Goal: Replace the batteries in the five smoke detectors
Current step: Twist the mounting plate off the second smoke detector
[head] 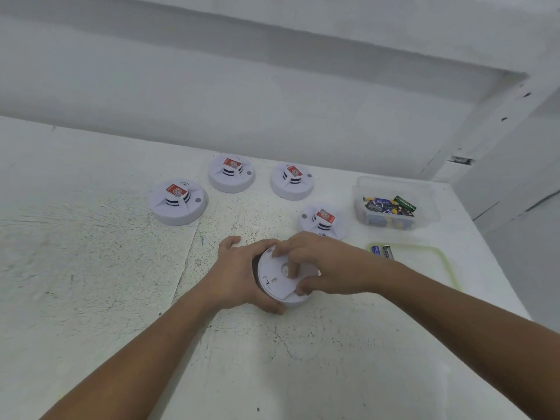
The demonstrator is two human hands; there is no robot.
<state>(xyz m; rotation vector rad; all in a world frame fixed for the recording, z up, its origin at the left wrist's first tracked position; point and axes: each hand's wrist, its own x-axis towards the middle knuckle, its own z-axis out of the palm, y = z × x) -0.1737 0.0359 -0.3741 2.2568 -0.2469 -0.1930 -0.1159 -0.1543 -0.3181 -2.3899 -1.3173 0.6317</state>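
Note:
A white smoke detector (pixel 277 278) lies back side up, tilted, near the table's middle. My left hand (pixel 239 275) grips its left rim, thumb under the near edge. My right hand (pixel 321 265) pinches its back plate from the right, fingers curled on the cover. Four more white detectors with red labels stand behind: one at the left (pixel 178 201), one further back (pixel 231 173), one right of that (pixel 292 180), and one close behind my right hand (pixel 323 221).
A clear plastic tub (pixel 397 204) with several batteries stands at the back right. Its green-rimmed lid (pixel 424 262) lies in front with two batteries (pixel 382 251) on it. The white table (pixel 91 268) ends at the right edge beside the lid.

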